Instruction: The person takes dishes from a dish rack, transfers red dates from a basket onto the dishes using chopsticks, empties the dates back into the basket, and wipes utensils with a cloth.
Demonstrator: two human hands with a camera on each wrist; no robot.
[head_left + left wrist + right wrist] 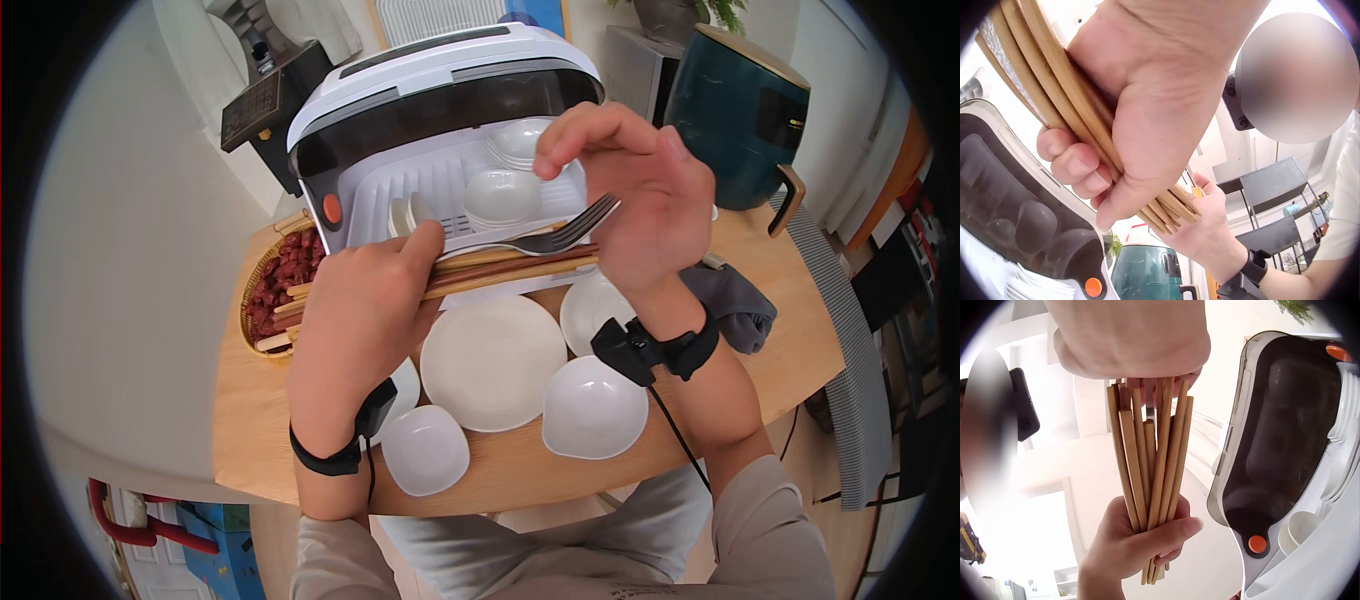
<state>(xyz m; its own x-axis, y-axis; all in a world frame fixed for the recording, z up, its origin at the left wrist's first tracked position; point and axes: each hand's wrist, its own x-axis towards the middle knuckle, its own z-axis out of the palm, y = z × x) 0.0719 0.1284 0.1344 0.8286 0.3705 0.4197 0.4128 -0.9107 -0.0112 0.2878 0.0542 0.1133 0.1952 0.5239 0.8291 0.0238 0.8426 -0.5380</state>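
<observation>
Just right of the basket [248,300], gripping chopsticks [500,272] and a fork [555,242] in the left hand [362,305], bundled across the front of the box [440,112], above the plates [493,362]. Farther right, near the tines and before the fryer [730,110], holding the right hand [650,200] free, fingers loosely curved; touching the bundle or not, cannot tell.

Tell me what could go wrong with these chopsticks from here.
The chopsticks end unevenly beyond the left grip, so a loose one might slide out. It could then strike the large plate nearby. The fork points tines-first toward the right grip, so it may prick that palm.
</observation>
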